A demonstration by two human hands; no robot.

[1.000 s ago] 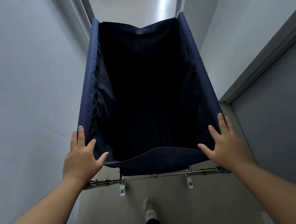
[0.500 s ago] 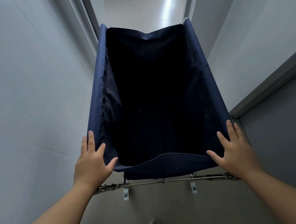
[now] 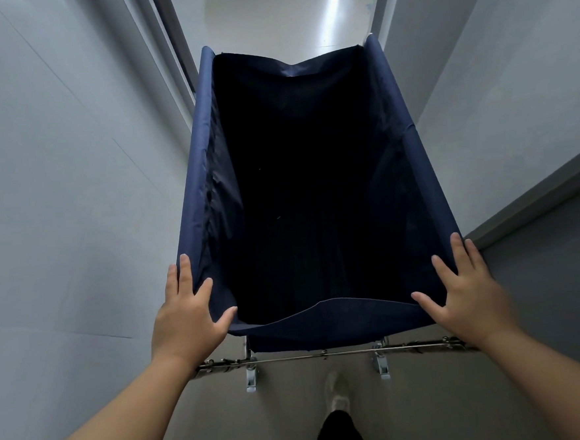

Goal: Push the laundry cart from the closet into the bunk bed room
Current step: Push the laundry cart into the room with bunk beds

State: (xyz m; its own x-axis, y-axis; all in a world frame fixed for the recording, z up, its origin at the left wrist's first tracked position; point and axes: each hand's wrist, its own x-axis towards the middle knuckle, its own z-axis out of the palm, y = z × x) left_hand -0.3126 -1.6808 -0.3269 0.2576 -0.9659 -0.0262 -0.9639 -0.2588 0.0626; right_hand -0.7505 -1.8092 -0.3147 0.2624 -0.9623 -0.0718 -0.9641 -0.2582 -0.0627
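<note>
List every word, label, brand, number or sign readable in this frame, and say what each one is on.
None. No readable text shows anywhere in this view.
The navy laundry cart shows plain fabric with no tag or logo.
The walls, floor and metal frame bar carry no print.
The white shoe is blurred; any marking on it cannot be read.

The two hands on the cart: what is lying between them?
In the head view, the sagging near edge of the navy laundry cart spans between the left hand and right hand.
</note>
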